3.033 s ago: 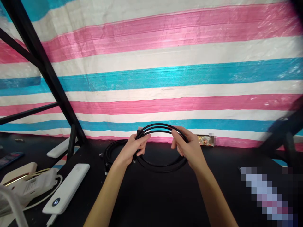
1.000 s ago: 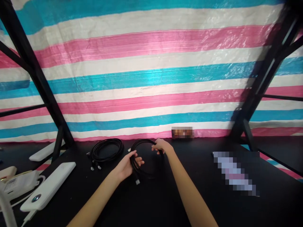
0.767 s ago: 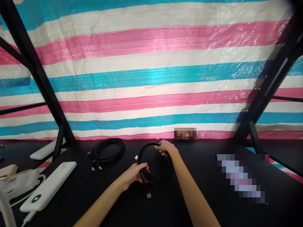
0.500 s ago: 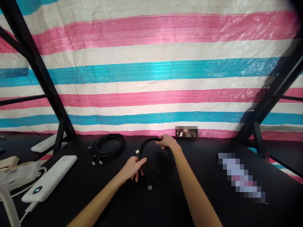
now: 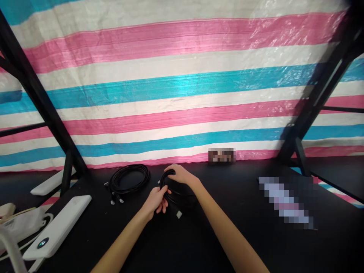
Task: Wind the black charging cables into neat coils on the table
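Observation:
A coiled black cable [image 5: 178, 195] lies on the black table [image 5: 182, 242], held between both my hands. My left hand [image 5: 156, 200] pinches the coil's near left side, fingers closed round the strands. My right hand [image 5: 179, 175] rests curled over the coil's far rim and grips it. A silver plug end [image 5: 179, 214] of this cable sticks out toward me. A second coiled black cable [image 5: 129, 179] lies untouched to the left, its plugs pointing at me.
Two white power banks [image 5: 59, 227] [image 5: 49, 182] and a white charger with cords [image 5: 19, 223] lie at the left. Black frame struts [image 5: 42, 106] [image 5: 315, 91] rise on both sides. A striped tarp [image 5: 182, 94] backs the table. Blurred items [image 5: 284, 203] lie at the right.
The coil was held up in the air, then set down on the table. Since half a second ago both hands slid it a little left, toward the other coil.

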Demonstrator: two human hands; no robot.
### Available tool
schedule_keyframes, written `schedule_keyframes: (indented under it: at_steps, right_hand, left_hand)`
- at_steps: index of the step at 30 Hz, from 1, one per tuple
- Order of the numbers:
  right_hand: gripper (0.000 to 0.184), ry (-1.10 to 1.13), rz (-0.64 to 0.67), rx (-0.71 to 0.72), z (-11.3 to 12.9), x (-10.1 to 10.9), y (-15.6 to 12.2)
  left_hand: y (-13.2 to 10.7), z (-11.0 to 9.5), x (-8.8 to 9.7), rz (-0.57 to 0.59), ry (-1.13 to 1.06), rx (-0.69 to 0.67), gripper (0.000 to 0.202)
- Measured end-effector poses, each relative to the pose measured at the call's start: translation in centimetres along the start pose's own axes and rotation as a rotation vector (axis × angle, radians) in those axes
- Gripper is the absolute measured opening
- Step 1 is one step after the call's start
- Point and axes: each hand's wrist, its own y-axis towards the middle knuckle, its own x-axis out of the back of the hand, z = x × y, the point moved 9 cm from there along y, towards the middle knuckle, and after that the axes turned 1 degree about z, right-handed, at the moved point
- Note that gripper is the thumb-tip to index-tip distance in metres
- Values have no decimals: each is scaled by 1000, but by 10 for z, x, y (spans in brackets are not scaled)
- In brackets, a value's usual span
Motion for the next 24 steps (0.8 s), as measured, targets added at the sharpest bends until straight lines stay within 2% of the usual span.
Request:
schedule_keyframes:
  at_steps: [2,5,7,10,13,16,18,22,24]
  right_hand:
    - [38,-31,19,-38,-4,6,-2]
    - [49,-95,95,-188,-19,19,-10]
    - [53,-124,165,-272,-30,28,-18]
    - [60,-181,290,-437,-47,37,-33]
    - [63,-227,402,-558,-55,43,-48]
    - [59,-233,461,-586,-50,47,-56]
    - [58,-232,476,-584,-44,49,-58]
    - [58,-244,504,-602,-39,49,-60]
    - [56,-225,522,-605,-39,46,-60]
  left_hand:
    - [0,-3,3,-45,-46,-26,34]
    - [-2,-10,13,-147,-128,-96,30]
    - [-4,-14,15,-166,-180,-120,31]
    - [-5,-13,2,-9,-183,-81,38]
    - [-6,-5,-17,162,-71,-18,47]
    - [-4,-2,-23,187,18,-49,54]
    - [-2,-9,-15,94,22,-130,53]
    - [-5,-32,23,-203,-13,-349,43]
    - [-7,-38,39,-304,37,-401,37]
